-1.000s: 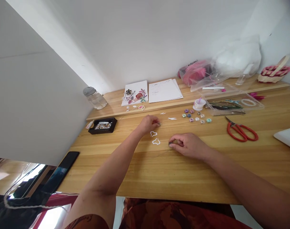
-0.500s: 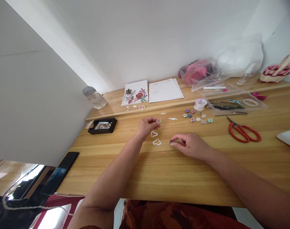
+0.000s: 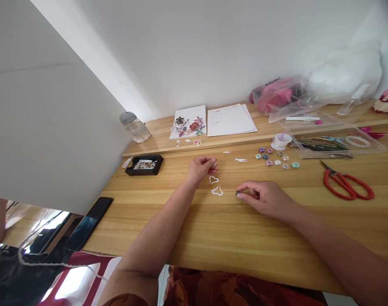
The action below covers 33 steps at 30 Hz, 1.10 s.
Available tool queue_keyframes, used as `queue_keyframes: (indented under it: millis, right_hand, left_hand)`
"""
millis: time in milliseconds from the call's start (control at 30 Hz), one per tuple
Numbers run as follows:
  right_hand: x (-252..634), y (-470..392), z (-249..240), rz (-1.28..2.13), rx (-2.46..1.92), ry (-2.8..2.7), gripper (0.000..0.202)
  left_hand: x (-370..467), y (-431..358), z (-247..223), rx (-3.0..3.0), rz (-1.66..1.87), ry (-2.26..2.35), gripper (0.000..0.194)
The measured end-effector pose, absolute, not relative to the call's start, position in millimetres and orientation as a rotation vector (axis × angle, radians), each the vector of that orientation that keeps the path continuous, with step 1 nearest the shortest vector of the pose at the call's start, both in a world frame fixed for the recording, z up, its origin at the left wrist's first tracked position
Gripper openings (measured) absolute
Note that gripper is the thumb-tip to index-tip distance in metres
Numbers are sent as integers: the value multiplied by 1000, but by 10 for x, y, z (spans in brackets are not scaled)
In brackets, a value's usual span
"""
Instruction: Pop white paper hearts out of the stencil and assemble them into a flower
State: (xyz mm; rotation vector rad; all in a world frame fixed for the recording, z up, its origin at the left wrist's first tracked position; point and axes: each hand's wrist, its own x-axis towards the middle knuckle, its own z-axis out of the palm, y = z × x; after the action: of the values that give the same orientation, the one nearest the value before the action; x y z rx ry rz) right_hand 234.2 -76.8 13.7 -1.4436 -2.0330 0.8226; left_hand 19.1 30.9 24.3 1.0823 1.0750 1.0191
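Above the wooden table, my left hand (image 3: 200,171) pinches a small paper cutout with a pale edge (image 3: 214,165) between thumb and fingertips. My right hand (image 3: 266,196) is closed at the fingertips on a small dark item, mostly covered by them, whose kind I cannot make out. A faint thin thread (image 3: 227,208) trails from it to the lower left over the wood. Between the hands lie two white curved paper outlines (image 3: 217,191). Pointed white paper scraps (image 3: 240,160) lie just beyond.
Red-handled scissors (image 3: 348,185) and several small thread bobbins (image 3: 269,163) lie at the right, near a clear tray (image 3: 369,148). At the left are a black bead box (image 3: 155,169), a phone (image 3: 94,219) and a bottle (image 3: 134,127). Paper sheets (image 3: 232,121) rest on the raised ledge.
The camera view has swung left, so everything appears shifted rightward. The cutout in my left hand has turned slightly; both hands keep their pinches.
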Motion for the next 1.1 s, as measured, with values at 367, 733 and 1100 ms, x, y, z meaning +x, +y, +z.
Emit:
queue_keyframes:
  millis: [367,733,1100]
  right_hand:
    - [2353,-758,114,798,-1470,-2070,30]
    - [2362,-748,90,825,-1500,-2087,31]
    - [2373,-720,51,842,-1520,-2122,34]
  left_hand:
    - [139,376,179,995,1065,1066,30]
    - [35,452,119,1017,1143,1105,28]
    - [-167,917,89,1129,1252,1296,11]
